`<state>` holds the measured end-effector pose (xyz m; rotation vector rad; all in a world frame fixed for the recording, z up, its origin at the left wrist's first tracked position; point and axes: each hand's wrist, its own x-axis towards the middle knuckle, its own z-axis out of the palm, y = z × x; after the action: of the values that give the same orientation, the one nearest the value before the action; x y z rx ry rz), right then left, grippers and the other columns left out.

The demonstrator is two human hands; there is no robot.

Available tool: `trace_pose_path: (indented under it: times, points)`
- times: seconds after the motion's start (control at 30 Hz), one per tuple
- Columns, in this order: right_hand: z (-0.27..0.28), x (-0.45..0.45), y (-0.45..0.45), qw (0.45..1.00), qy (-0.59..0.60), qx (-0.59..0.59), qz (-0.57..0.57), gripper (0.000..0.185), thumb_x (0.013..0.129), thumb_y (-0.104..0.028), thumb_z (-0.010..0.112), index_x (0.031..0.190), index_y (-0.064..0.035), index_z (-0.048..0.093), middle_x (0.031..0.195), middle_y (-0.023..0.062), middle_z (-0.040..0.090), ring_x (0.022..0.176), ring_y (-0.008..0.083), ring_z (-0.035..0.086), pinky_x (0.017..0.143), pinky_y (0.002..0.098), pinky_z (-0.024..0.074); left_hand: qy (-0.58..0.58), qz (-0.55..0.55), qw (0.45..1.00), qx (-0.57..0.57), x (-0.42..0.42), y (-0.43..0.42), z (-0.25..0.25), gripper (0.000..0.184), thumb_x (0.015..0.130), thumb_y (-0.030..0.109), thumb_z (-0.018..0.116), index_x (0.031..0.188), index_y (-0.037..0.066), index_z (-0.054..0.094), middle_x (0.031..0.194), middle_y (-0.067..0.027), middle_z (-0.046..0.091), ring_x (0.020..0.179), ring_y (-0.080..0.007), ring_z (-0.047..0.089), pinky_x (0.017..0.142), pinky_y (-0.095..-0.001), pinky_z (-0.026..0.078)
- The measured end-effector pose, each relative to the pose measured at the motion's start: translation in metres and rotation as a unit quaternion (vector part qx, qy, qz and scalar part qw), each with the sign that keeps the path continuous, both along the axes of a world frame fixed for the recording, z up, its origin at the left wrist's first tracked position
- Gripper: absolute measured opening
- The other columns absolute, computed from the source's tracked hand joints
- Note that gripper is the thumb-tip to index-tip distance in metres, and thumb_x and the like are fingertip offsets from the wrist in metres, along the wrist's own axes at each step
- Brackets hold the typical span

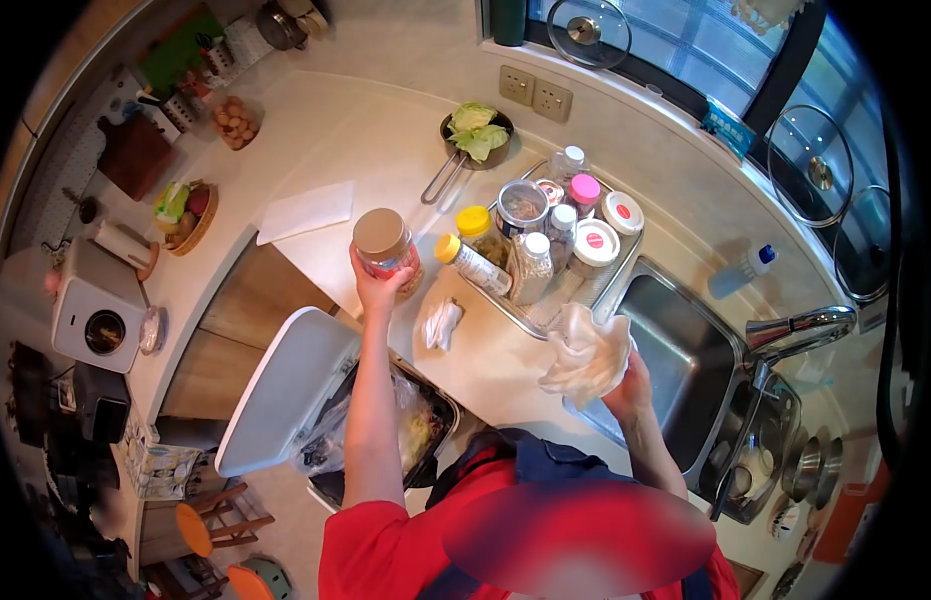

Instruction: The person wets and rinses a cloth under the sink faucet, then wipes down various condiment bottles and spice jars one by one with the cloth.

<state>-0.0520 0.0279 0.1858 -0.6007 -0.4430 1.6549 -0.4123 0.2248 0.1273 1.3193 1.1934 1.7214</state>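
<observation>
My left hand (381, 288) is wrapped around a clear jar (407, 270) with a brown lid, held upright above the counter. In my right hand (629, 388) is a crumpled whitish cloth (588, 356), spread out near the sink's left edge. Between the hands lies a small bunched white cloth (443, 325) on the counter. Just beyond, a metal tray (531, 325) bears several jars and bottles, among them a yellow-lidded jar (474, 222), a pink-lidded jar (584, 190) and a white-lidded tub (595, 243). What the left-hand jar contains is hard to make out.
An open-lidded trash bin (286, 390) stands below my left arm. To the right are the sink (686, 330) and faucet (801, 330). A pot with cabbage leaves (476, 130), a white sheet (308, 211) and a fruit basket (194, 222) sit on the counter.
</observation>
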Motion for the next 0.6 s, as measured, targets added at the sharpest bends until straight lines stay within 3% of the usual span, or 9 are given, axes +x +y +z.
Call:
trace_pose_path:
  times: [0.03, 0.1, 0.23, 0.3, 0.33, 0.4, 0.53, 0.6]
  points:
    - [-0.001, -0.001, 0.000, 1.000, -0.001, -0.009, -0.006, 0.050, 0.093, -0.034, 0.043, 0.134, -0.0059, 0.037, 0.135, 0.0142, 0.043, 0.124, 0.0315, 0.041, 0.105, 0.0468, 0.0313, 0.000, 0.000, 1.000, -0.001, 0.003, -0.002, 0.000, 0.096, 0.056, 0.010, 0.081, 0.135, 0.007, 0.028, 0.127, -0.0109, 0.044, 0.121, -0.0237, 0.042, 0.103, -0.0358, 0.033]
    - [-0.001, -0.003, -0.001, 1.000, -0.002, -0.018, -0.012, 0.049, 0.094, -0.034, 0.042, 0.134, -0.0060, 0.037, 0.135, 0.0142, 0.043, 0.124, 0.0315, 0.042, 0.105, 0.0468, 0.0311, 0.247, 0.255, 0.935, 0.011, 0.014, -0.014, -0.002, 0.095, 0.058, 0.011, 0.081, 0.135, 0.004, 0.026, 0.126, -0.0127, 0.044, 0.120, -0.0242, 0.042, 0.104, -0.0367, 0.031]
    - [-0.002, -0.003, 0.001, 0.999, 0.018, -0.033, -0.028, 0.047, 0.094, -0.033, 0.042, 0.133, -0.0073, 0.039, 0.136, 0.0131, 0.043, 0.125, 0.0308, 0.041, 0.106, 0.0469, 0.0304, 0.167, 0.264, 0.949, 0.033, 0.079, -0.059, 0.008, 0.096, 0.061, 0.015, 0.081, 0.137, 0.001, 0.024, 0.127, -0.0157, 0.043, 0.115, -0.0264, 0.045, 0.099, -0.0370, 0.034]
    - [-0.004, -0.002, 0.000, 0.999, 0.034, -0.031, -0.024, 0.047, 0.094, -0.033, 0.042, 0.133, -0.0079, 0.039, 0.136, 0.0125, 0.043, 0.125, 0.0305, 0.041, 0.106, 0.0469, 0.0303, 0.079, 0.118, 0.989, -0.041, 0.102, -0.052, 0.006, 0.079, 0.067, 0.019, 0.079, 0.129, -0.002, 0.035, 0.116, -0.0135, 0.051, 0.106, -0.0244, 0.050, 0.092, -0.0345, 0.038]
    - [-0.005, -0.002, 0.001, 1.000, 0.024, -0.011, -0.014, 0.047, 0.094, -0.034, 0.041, 0.133, -0.0083, 0.039, 0.136, 0.0119, 0.043, 0.126, 0.0302, 0.040, 0.106, 0.0469, 0.0303, 0.078, 0.121, 0.989, -0.041, 0.104, -0.036, 0.000, 0.079, 0.067, 0.019, 0.079, 0.129, -0.002, 0.035, 0.116, -0.0135, 0.051, 0.106, -0.0244, 0.050, 0.092, -0.0345, 0.038]
    - [-0.006, 0.000, 0.003, 1.000, 0.013, 0.014, -0.001, 0.047, 0.094, -0.034, 0.041, 0.133, -0.0088, 0.039, 0.136, 0.0112, 0.043, 0.126, 0.0299, 0.040, 0.106, 0.0468, 0.0302, -0.081, -0.007, 0.983, -0.167, 0.106, -0.003, -0.006, 0.064, 0.068, 0.025, 0.079, 0.117, -0.002, 0.048, 0.107, -0.0118, 0.056, 0.099, -0.0209, 0.055, 0.089, -0.0338, 0.042]
    - [-0.002, 0.006, -0.007, 0.999, 0.015, 0.026, -0.032, 0.046, 0.094, -0.033, 0.041, 0.133, -0.0079, 0.039, 0.134, 0.0108, 0.044, 0.125, 0.0286, 0.041, 0.106, 0.0451, 0.0304, -0.053, 0.009, 0.988, -0.143, 0.121, -0.006, 0.004, 0.055, 0.069, 0.023, 0.078, 0.111, -0.002, 0.053, 0.095, -0.0093, 0.062, 0.086, -0.0184, 0.060, 0.079, -0.0314, 0.047]
    - [0.007, 0.013, -0.013, 0.998, 0.024, 0.032, -0.046, 0.045, 0.095, -0.032, 0.041, 0.131, -0.0065, 0.039, 0.133, 0.0110, 0.045, 0.125, 0.0276, 0.041, 0.106, 0.0434, 0.0308, -0.123, -0.019, 0.992, -0.023, 0.119, -0.020, 0.017, 0.051, 0.074, 0.025, 0.073, 0.113, -0.001, 0.052, 0.094, -0.0105, 0.064, 0.083, -0.0176, 0.062, 0.077, -0.0301, 0.049]
